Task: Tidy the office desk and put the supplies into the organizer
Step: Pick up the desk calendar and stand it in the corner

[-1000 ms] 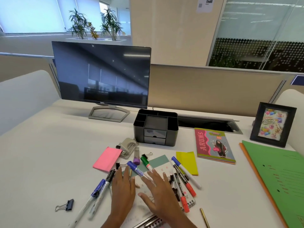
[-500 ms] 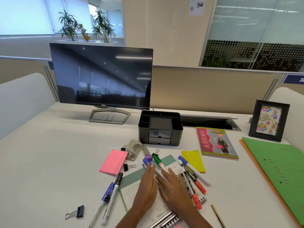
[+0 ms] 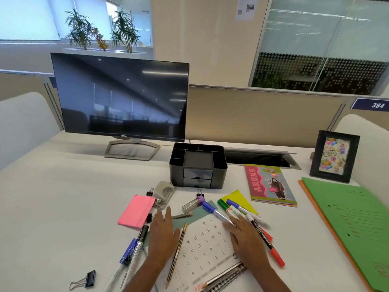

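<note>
Lying on the bench: markers, a pencil, pink notes and a calendar (all loose, in front of the organizer).
Left hand: laid flat on the calendar's left edge, fingers straight, nothing held.
Right hand: laid flat on its right side, empty; the blue-capped marker is seemingly touched by the fingertips.
Organizer: set behind the clutter, apart from both hands.

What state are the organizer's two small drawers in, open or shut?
Shut: both drawers sit flush with the front face of the organizer; neither is pulled out.
</note>
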